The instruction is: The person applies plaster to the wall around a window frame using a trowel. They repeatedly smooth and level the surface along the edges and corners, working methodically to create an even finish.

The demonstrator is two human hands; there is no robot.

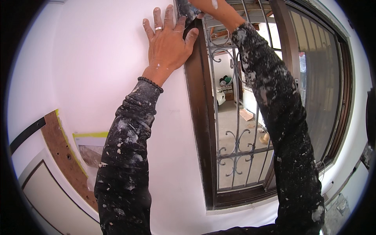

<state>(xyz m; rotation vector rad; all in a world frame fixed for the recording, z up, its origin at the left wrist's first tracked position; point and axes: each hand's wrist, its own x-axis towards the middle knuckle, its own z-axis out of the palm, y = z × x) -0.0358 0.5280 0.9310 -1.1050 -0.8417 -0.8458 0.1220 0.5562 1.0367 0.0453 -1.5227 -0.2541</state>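
Note:
My left hand (pixel 169 45) lies flat against the white wall (pixel 117 51), fingers spread, with a ring on one finger and a dark beaded bracelet at the wrist. Its thumb is at the edge of the brown window frame (pixel 201 113). At the top edge of the view, my right hand (pixel 217 9) is partly cut off. It grips a dark, paint-smeared thing (pixel 190 11) whose kind I cannot make out, against the upper part of the frame beside my left fingertips. Both black sleeves are spattered with white.
Grey scrolled metal bars (pixel 235 150) cover the window opening. A sliding dark-tinted pane (pixel 317 78) stands to the right. Through the bars, part of a white vehicle (pixel 220 96) shows. At lower left are a brown board (pixel 64 152) edged with yellow tape and a pale panel (pixel 58 199).

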